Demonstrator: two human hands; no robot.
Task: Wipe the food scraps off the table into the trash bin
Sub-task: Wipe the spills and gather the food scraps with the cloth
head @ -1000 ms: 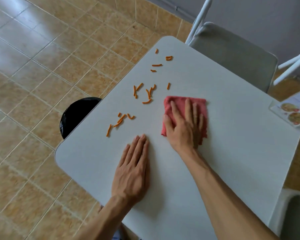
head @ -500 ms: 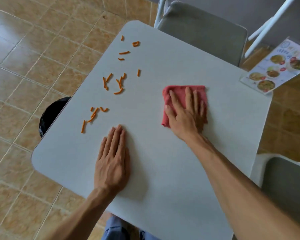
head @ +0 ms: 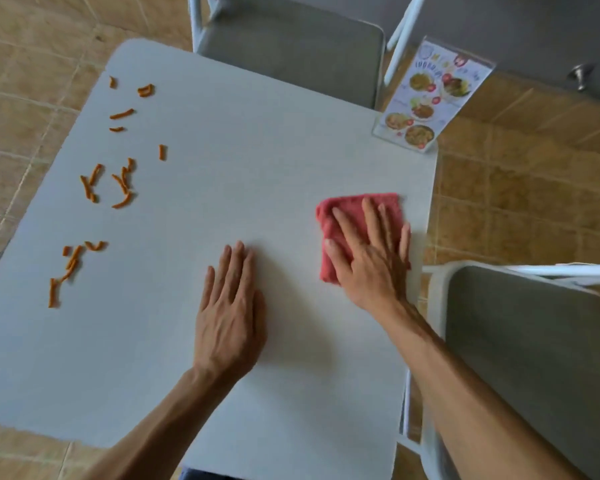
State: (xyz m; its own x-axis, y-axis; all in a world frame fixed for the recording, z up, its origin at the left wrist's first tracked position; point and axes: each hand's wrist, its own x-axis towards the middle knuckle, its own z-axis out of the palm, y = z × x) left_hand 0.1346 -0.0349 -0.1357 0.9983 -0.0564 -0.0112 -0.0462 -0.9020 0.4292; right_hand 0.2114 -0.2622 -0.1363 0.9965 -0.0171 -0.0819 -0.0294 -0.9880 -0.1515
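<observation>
I am pressing my right hand (head: pixel 368 251), fingers spread, flat on the red cloth (head: pixel 357 233) at 3 o'clock, bracing my flat left hand (head: pixel 231 306) on the tabletop (head: pixel 257 150), aiming an even sweep toward the orange scraps (head: pixel 118 181) at 9 o'clock, overlapping passes advised.

Tan tiled floor (head: pixel 520 188) all around. Two grey-cushioned chairs with white frames: one (head: pixel 291 46) at far side, another (head: pixel 534 358) at right. Soft, even daylight.
</observation>
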